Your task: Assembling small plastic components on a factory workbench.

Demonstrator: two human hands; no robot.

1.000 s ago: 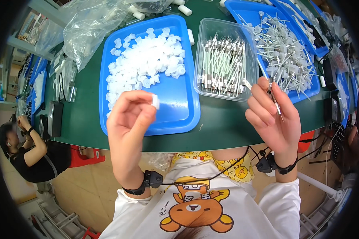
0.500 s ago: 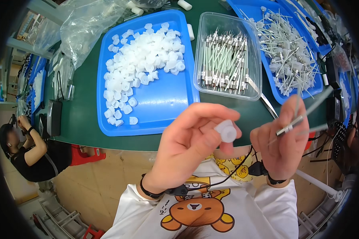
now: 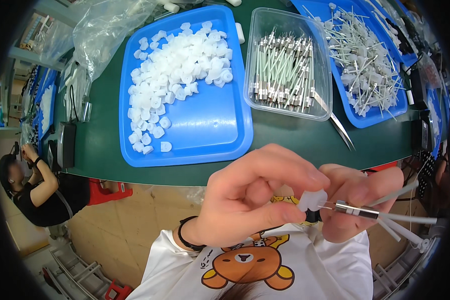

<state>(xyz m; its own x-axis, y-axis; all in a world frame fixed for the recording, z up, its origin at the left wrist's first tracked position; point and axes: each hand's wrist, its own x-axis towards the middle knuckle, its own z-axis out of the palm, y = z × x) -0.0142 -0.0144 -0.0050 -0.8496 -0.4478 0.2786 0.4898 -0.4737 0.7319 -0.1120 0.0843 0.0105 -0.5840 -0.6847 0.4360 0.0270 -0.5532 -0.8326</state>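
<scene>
Between the thumb and forefinger of my left hand sits a small translucent white plastic cap. My right hand is closed on several thin metal-tipped tubes, whose pale ends stick out to the right. One metal end points left at the cap, and a fine pin on it reaches the cap's edge; I cannot tell whether it has entered. Beyond my hands, a blue tray holds a heap of similar white caps. A clear plastic box beside it contains many metal-tipped tubes.
Tweezers lie partly under the clear box. Another blue tray at the right holds tubes fitted with white caps. Plastic bags cover the far left of the green table. A person sits at the left.
My hands have come together, closer to my body. The cap has turned in my left hand, and the metal end in my right hand now points at it.
</scene>
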